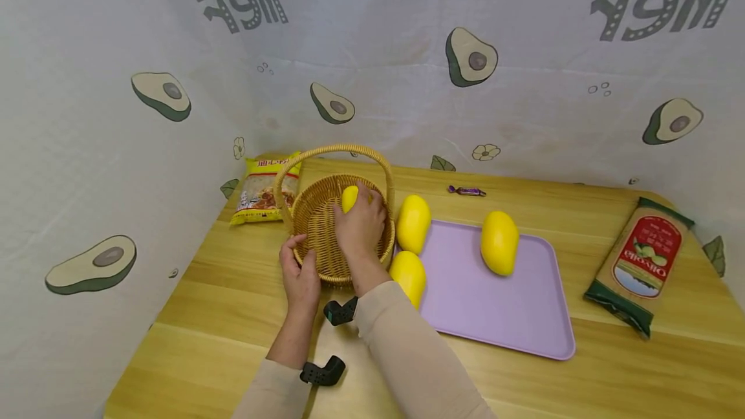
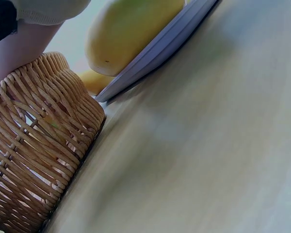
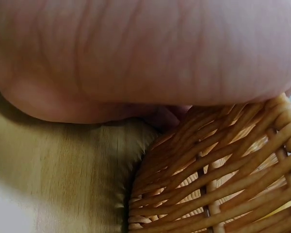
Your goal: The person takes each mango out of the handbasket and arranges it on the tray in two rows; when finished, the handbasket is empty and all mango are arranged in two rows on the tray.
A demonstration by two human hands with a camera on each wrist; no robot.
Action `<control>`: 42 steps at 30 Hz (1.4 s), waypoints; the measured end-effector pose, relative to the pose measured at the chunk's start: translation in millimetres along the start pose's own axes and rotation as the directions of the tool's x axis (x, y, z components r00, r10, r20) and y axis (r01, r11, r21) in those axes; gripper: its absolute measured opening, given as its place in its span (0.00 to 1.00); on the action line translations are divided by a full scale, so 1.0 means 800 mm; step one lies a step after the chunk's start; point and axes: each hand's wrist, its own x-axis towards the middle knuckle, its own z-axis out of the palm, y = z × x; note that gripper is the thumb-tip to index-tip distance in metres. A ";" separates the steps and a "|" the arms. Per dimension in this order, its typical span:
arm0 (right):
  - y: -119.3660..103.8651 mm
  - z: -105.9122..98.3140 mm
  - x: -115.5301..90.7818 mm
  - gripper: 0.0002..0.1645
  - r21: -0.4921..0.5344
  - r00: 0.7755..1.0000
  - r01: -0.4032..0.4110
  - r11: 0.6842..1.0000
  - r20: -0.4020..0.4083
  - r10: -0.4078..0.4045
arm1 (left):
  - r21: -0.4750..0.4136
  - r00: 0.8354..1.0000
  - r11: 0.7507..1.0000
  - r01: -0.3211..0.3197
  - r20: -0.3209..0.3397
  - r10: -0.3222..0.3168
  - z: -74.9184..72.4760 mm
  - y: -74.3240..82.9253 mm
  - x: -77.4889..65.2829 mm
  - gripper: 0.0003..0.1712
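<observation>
A round wicker basket (image 1: 320, 235) with a tall arched handle stands left of the middle of the table. Inside it, my right hand (image 1: 359, 225) grips a yellow mango (image 1: 350, 197), partly hidden behind the fingers. My left hand (image 1: 300, 277) holds the basket's front left rim, thumb and fingers spread at the edge. The woven wall of the basket fills the left of the left wrist view and the lower right of the right wrist view. Two more mangoes, an upper one (image 1: 414, 224) and a lower one (image 1: 409, 278), lie right of the basket at the tray's left edge.
A lilac tray (image 1: 489, 312) lies right of the basket, with another mango (image 1: 499, 242) near its back edge. Behind the basket's left side is a yellow food packet (image 1: 262, 193). A purple wrapped candy (image 1: 467, 191) lies at the back, and a red-labelled Olivoila packet (image 1: 640, 264) at far right.
</observation>
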 end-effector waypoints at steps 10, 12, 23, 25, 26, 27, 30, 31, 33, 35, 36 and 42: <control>0.003 0.002 0.001 0.41 0.022 0.999 -0.028 0.999 0.041 0.027 | -0.008 1.000 1.000 0.009 0.003 -0.009 -0.001 -0.001 0.001 0.19; 0.003 0.003 0.002 0.42 0.030 0.998 -0.037 0.999 0.046 0.036 | -0.006 1.000 1.000 0.010 0.004 -0.009 -0.001 -0.001 0.001 0.19; 0.006 0.001 0.003 0.43 0.043 0.995 -0.066 0.997 0.081 0.062 | 0.008 1.000 1.000 0.001 0.011 -0.001 -0.001 -0.002 0.001 0.19; 0.007 0.001 0.003 0.44 0.052 0.994 -0.068 0.996 0.094 0.063 | 0.004 1.000 1.000 -0.005 0.012 0.005 0.000 -0.003 0.001 0.19; 0.007 0.001 0.003 0.44 0.057 0.993 -0.068 0.996 0.101 0.062 | 0.002 1.000 1.000 -0.008 0.012 0.008 0.000 -0.003 0.001 0.19; 0.007 0.001 0.003 0.44 0.062 0.992 -0.069 0.996 0.108 0.062 | 0.001 1.000 1.000 -0.009 0.012 0.009 0.000 -0.003 0.001 0.19; 0.008 0.001 0.003 0.43 0.074 0.991 -0.064 0.995 0.118 0.055 | -0.003 1.000 1.000 -0.011 0.011 0.011 0.000 -0.003 0.000 0.19; 0.008 0.001 0.003 0.43 0.072 0.991 -0.062 0.995 0.120 0.054 | -0.003 1.000 1.000 -0.011 0.011 0.011 0.000 -0.002 0.000 0.19; 0.009 0.000 0.003 0.42 0.071 0.992 -0.061 0.996 0.118 0.052 | -0.006 1.000 1.000 -0.009 0.013 0.009 0.000 -0.002 0.000 0.19; 0.009 0.000 0.002 0.41 0.068 0.992 -0.059 0.996 0.117 0.050 | -0.008 1.000 1.000 -0.006 0.016 0.006 0.000 -0.002 0.000 0.19; 0.009 0.000 0.002 0.41 0.068 0.992 -0.058 0.996 0.117 0.050 | -0.009 1.000 1.000 -0.005 0.017 0.005 0.000 -0.002 0.000 0.19; 0.008 -0.001 0.001 0.41 0.086 0.992 -0.061 0.994 0.111 0.052 | -0.011 1.000 1.000 -0.003 0.013 0.004 0.000 -0.003 0.000 0.19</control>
